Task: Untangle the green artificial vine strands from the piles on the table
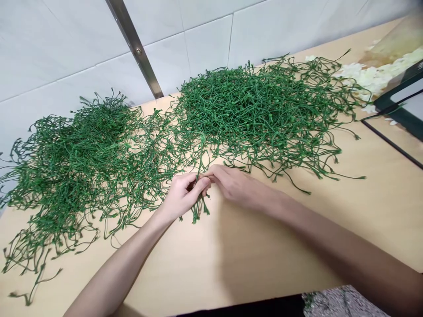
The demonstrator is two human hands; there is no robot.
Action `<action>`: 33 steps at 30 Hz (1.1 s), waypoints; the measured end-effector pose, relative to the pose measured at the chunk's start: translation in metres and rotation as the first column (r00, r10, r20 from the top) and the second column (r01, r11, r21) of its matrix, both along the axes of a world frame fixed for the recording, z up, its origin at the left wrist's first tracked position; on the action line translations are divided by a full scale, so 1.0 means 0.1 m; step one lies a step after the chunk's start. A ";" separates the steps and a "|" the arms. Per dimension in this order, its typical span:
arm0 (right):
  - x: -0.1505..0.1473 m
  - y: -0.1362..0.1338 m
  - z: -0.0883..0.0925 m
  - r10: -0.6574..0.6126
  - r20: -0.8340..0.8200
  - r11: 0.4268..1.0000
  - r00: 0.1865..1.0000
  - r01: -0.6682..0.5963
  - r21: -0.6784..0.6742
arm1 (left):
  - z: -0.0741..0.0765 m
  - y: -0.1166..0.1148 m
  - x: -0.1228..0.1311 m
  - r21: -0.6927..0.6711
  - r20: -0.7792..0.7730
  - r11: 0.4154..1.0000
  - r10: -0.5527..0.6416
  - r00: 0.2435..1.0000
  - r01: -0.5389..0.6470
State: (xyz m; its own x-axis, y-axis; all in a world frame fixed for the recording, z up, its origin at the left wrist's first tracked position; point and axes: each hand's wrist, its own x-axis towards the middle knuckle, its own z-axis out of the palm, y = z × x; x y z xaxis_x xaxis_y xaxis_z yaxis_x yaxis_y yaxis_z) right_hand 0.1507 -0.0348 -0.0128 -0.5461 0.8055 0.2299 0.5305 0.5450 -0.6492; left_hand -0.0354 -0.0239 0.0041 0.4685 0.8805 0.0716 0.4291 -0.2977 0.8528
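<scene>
A small bunch of green plastic flower stems [197,210] is pinched in my left hand [185,192], its ends sticking out above and below the fingers. My right hand [231,182] meets the left at the bunch, fingers closed against the same stems; its fingertips are partly hidden. Just beyond both hands, loose green stems lie scattered on the table. A large heap of stems [251,105] spreads behind my right hand, and another heap [79,154] lies to the left.
The pale wooden table [280,251] runs along a white tiled wall [211,39] with a metal strip [137,50] on it. At the right are white artificial petals [370,77] and a dark-framed object [403,101]. One branched stem [33,284] lies near the front left.
</scene>
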 end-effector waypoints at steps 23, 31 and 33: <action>-0.05 -0.06 0.22 0.152 -0.294 0.943 0.944 -0.228 -0.243 | 0.04 0.02 -0.06 -0.257 0.092 0.940 -0.210 0.973 0.227; -0.05 -0.01 0.24 0.059 -0.345 0.918 0.937 -0.187 -0.349 | 0.10 0.00 0.00 -0.279 0.182 0.941 -0.142 0.973 0.189; -0.05 0.00 0.22 0.023 -0.312 0.929 0.950 -0.136 -0.345 | 0.10 -0.01 0.01 -0.327 0.172 0.933 -0.098 0.980 0.150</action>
